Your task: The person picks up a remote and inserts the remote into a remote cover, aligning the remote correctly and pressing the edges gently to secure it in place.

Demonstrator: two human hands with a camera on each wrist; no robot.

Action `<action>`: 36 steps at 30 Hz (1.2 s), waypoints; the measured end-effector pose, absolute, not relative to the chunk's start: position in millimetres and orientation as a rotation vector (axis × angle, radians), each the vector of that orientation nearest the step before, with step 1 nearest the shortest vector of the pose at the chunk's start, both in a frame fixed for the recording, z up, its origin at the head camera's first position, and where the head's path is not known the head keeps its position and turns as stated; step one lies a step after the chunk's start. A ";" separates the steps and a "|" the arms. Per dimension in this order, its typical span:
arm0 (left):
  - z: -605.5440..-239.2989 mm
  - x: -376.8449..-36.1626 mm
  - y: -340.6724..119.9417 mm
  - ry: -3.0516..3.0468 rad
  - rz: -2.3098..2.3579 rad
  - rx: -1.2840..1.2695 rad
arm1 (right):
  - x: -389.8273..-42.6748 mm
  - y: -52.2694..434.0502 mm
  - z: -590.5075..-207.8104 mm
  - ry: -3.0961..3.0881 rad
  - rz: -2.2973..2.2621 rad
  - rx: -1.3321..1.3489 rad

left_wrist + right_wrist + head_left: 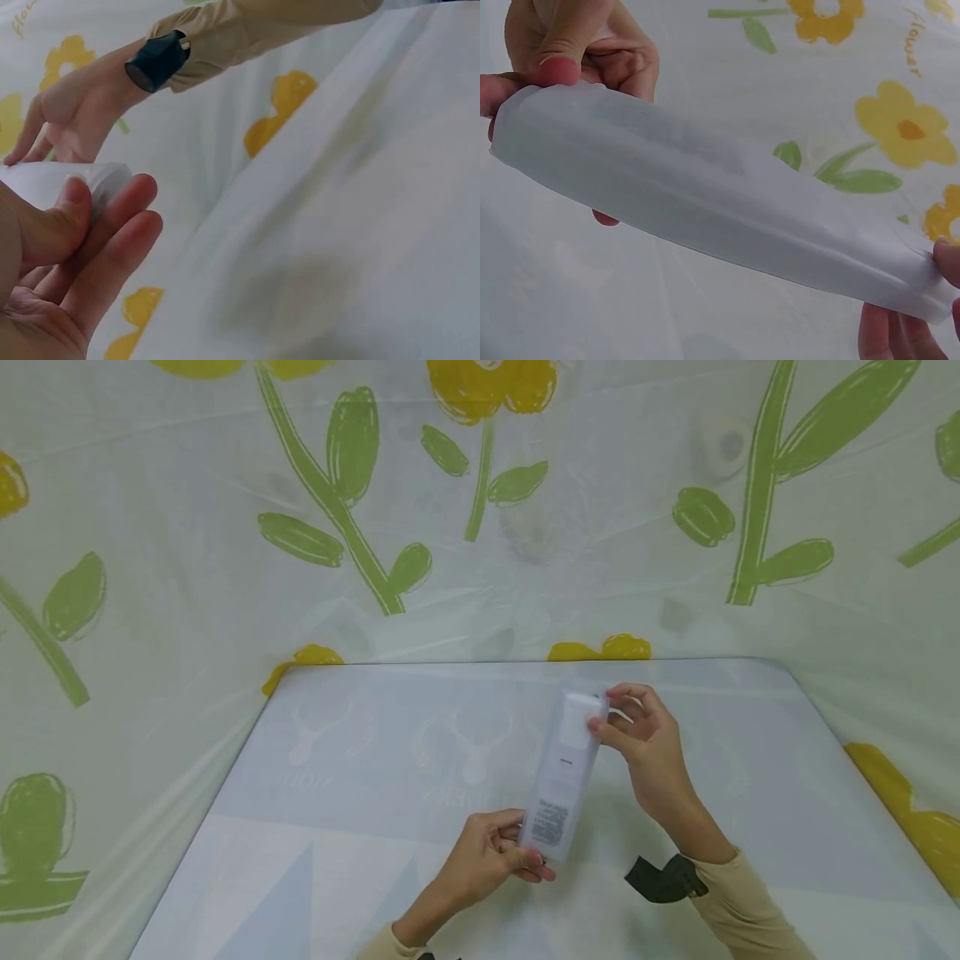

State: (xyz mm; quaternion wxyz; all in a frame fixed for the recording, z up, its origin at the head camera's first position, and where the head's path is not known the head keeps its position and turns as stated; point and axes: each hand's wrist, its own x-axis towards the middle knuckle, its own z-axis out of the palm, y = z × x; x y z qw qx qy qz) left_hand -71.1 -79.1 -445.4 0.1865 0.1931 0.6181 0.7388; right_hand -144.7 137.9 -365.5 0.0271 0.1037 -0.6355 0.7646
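I see a flowered sheet [187, 527] hung as a backdrop around a pale table [360, 827] with faint printed shapes. Above the table's middle, both hands hold a long white pouch [561, 777], lifted off the surface and running away from the person. My left hand [487, 856] pinches its near end, thumb on top, fingers curled beneath. My right hand [645, 743] pinches the far end between thumb and fingertips. A dark strap [663, 878] wraps the right wrist by the tan sleeve [750, 914].
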 end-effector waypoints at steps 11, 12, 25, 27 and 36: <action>-449.8 -72.5 -77.9 1.767 2.114 0.549 | -141.8 139.0 -362.2 -1.953 2.326 0.383; -450.4 -73.1 -78.0 1.769 2.112 0.547 | -141.4 138.9 -362.0 -1.957 2.316 0.385; -460.2 -85.4 -80.1 1.760 2.096 0.483 | -133.4 138.2 -354.8 -1.958 2.175 0.519; -460.7 -87.5 -80.0 1.757 2.102 0.443 | -130.2 137.4 -352.7 -1.980 2.126 0.535; -457.6 -96.6 -80.0 1.727 2.182 0.175 | -117.0 135.2 -347.5 -1.970 1.985 0.630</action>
